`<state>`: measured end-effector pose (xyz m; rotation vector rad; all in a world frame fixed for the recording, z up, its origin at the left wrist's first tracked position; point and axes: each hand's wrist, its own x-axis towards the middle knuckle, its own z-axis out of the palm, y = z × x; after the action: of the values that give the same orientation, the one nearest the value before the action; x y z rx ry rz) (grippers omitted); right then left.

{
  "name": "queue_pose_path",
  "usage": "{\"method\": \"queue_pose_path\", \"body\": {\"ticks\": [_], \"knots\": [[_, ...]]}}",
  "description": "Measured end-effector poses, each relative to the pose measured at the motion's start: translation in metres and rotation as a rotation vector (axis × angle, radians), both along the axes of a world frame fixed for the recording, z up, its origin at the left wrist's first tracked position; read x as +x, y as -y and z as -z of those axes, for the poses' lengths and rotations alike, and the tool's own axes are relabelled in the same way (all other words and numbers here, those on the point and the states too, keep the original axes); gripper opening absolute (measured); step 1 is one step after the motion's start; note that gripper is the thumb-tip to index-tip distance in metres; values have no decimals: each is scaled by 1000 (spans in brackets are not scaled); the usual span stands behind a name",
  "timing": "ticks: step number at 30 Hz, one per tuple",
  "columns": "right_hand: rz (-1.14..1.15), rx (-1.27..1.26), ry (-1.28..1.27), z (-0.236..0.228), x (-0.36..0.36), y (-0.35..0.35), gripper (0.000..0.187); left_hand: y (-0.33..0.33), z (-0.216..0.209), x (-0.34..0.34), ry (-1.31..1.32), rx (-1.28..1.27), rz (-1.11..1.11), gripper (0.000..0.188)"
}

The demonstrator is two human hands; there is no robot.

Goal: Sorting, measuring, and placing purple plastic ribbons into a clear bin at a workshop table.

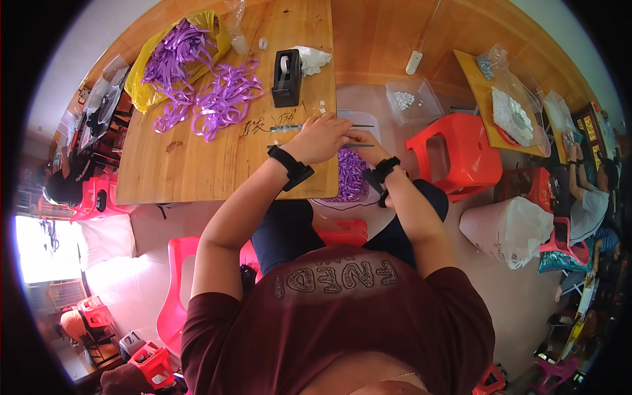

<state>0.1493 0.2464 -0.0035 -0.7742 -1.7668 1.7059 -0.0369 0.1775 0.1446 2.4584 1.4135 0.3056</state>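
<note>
Over the right edge of the wooden table point(151, 164), my left hand point(320, 137) lies palm down with its fingers bent together. My right hand point(366, 144) meets its fingertips from the right, its fingers curled. Anything pinched between them is hidden. Two thin dark rods point(364, 126) run crosswise by the hands and stick out past the table edge. Short clear pieces point(284, 128) sit by the upper rod, left of my left hand. Below my hands, a translucent bin point(339, 118) holds a pile of purple ribbon pieces point(352, 174). Each wrist wears a black band.
Loose purple ribbons point(224, 99) spill from a yellow bag point(141, 72) on the table. A black tape dispenser point(287, 79) stands beside crumpled white plastic point(312, 59). To the right are a clear box of small white pieces point(403, 100), a red stool point(454, 155) and a white sack point(503, 230).
</note>
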Motion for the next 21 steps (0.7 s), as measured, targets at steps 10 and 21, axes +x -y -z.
{"method": "queue_pose_path", "body": {"ticks": [10,21], "knots": [[160,-757,206,90,17,134,28,0,24,-7,73,134,-7,41],[167,-908,284,76,41,190,25,154,21,32,455,-738,-21,19]]}}
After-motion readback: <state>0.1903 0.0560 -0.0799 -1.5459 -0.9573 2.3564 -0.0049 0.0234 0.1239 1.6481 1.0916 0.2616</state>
